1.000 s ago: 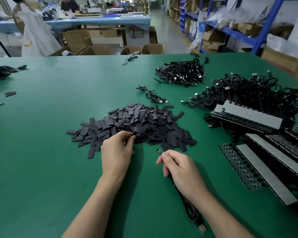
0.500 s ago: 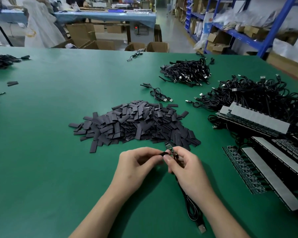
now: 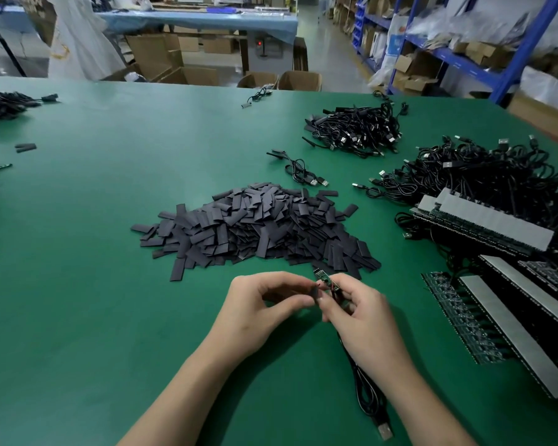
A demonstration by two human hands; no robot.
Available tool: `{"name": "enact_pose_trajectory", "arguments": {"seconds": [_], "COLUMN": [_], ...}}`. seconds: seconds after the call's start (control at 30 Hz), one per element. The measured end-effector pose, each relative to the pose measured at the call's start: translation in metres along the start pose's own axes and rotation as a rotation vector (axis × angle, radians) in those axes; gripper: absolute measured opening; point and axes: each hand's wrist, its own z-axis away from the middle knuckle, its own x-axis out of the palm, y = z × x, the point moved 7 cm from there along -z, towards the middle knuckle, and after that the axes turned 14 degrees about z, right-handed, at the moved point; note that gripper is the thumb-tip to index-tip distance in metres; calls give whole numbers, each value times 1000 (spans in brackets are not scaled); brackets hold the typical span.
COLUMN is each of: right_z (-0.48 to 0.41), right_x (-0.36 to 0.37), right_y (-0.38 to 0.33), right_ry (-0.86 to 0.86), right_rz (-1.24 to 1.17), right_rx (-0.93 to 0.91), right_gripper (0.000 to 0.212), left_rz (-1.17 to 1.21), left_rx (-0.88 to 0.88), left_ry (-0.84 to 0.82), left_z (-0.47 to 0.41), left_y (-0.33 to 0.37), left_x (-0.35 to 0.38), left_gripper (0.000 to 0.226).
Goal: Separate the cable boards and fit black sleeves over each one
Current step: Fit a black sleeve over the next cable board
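Pinching black sleeve [image 3: 315, 292] in left hand [image 3: 258, 304], gripping cable board [image 3: 324, 279] in right hand [image 3: 364, 320], close beside sleeve pile [image 3: 255, 226]. Risk of snagging flat sleeve mouth on board corner, buckling through skewed push

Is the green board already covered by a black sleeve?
No, the green board sticks out bare from the right hand, while the left hand pinches the sleeve beside it.
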Motion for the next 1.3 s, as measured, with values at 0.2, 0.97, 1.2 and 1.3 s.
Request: {"name": "enact_pose_trajectory", "arguments": {"seconds": [0.2,0.97,1.2,1.3], "right_z": [1,-4,-3,-3], "right_x": [-5,1,0,0], "right_y": [-4,8,6,6], "right_ry": [-12,-200,-224,-221], "right_rz": [69,-288,-305,-301], "right_rx": [-12,87,104,103], "right_gripper": [16,32,28,24], "left_rz": [-41,-59,-82,-145], "left_rx": [26,90,110,125], "left_ry": [-3,-27,-25,-24], "left_z": [0,-3,-3,-1], "left_y": [3,5,5,6], "left_x": [-2,-1,-2,-2], "left_gripper": [21,19,19,18]}}
